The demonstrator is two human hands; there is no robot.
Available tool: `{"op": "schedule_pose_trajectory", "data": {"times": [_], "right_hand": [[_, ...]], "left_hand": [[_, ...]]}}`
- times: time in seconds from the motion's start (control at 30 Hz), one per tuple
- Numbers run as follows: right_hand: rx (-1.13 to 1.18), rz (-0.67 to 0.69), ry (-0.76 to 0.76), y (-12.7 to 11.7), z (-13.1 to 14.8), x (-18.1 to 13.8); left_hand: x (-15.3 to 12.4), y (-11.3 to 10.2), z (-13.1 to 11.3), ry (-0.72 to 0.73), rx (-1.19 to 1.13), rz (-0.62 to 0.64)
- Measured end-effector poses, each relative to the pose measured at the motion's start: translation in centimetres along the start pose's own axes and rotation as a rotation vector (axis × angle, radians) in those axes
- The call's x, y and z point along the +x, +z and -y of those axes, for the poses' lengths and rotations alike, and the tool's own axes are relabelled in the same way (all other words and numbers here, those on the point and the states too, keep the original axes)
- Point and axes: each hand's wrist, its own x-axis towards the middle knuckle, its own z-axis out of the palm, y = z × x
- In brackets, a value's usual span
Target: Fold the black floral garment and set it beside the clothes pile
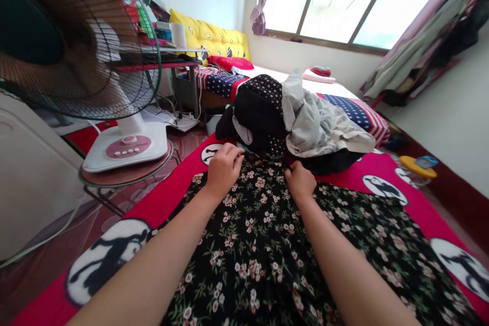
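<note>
Mat: a red mat with black-and-white round figures (168, 198) lies on the tiled floor and fills the foreground from the near edge to the far one.
Cloth: a black cloth printed with small white and pink flowers (260, 249) is spread flat over the middle of the mat, its far hem just short of the mat's far edge.
Fan: a white-and-pink electric fan with a dark wire cage (87, 46) stands on a round brown stool with metal legs (126, 173), just off the mat's left edge.
Bed: a bed with a navy dotted and red striped cover (359, 112) runs behind the mat's far edge, under the window.
Heap: a heap of black, dotted and grey-white clothes (290, 117) sits at the mat's far edge, touching the cloth's far hem.
Left hand: the left hand (223, 168) rests on the far hem, left of centre, its fingers (236, 153) bent together and clamped on the hem.
Right hand: the right hand (301, 182) lies near it on the same hem, fingers curled tight into the fabric.
</note>
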Motion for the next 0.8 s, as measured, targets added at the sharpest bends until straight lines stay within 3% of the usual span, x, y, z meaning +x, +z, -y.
{"op": "schedule_pose_trajectory", "data": {"times": [0.1,0.17,0.23,0.4,0.53,0.6,0.63,0.8], "right_hand": [[0.096,0.012,-0.001,0.0,-0.1,0.1],[0.16,0.027,0.003,-0.1,-0.4,0.3],[0.196,0.032,0.005,-0.2,-0.8,0.5],[0.285,0.001,-0.064,-1.2,-1.3,-2.5],[0.344,0.012,-0.447,-1.8,-2.9,-7.9],[0.225,0.132,-0.569,-2.3,-5.8,-9.2],[0.138,0.181,-0.561,-2.6,-7.9,-9.2],[-0.191,0.183,-0.003,-4.1,-21.1,-4.6]], "left_hand": [[-1.4,1.3,-2.2,0.134,-0.155,0.299],[-2.4,2.3,-2.3,0.183,-0.094,0.466],[-3.0,3.1,-1.5,0.177,0.033,0.551],[-3.0,3.9,0.2,0.129,0.202,0.561],[-3.2,4.0,0.0,0.163,0.236,0.529],[-3.2,4.0,-0.1,0.161,0.25,0.537],[-3.3,4.0,-0.1,0.158,0.257,0.544],[-3.2,3.9,0.0,0.161,0.255,0.555]]}}
